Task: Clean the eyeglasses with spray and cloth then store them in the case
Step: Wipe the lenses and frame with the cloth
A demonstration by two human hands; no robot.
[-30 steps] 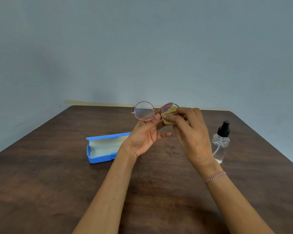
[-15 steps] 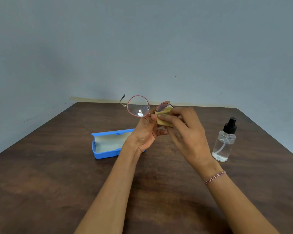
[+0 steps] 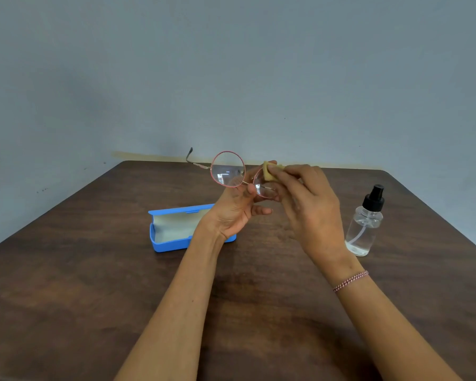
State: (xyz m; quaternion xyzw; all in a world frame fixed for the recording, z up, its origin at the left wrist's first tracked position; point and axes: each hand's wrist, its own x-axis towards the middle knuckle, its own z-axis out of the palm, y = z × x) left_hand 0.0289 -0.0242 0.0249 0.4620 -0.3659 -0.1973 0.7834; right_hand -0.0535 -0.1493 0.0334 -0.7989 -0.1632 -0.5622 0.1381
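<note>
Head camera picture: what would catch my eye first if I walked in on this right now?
Probably the round pink-rimmed glasses held up above the middle of the brown table, pinched near the bridge by the left hand while the right hand presses a small yellow cloth on one lens. Next, the open blue case lying left of the arms, and the clear spray bottle standing at the right.

One round pink-rimmed pair of eyeglasses (image 3: 228,169), one yellow cloth (image 3: 270,172), one open blue case (image 3: 171,244), one clear spray bottle (image 3: 364,225), two hands.
</note>
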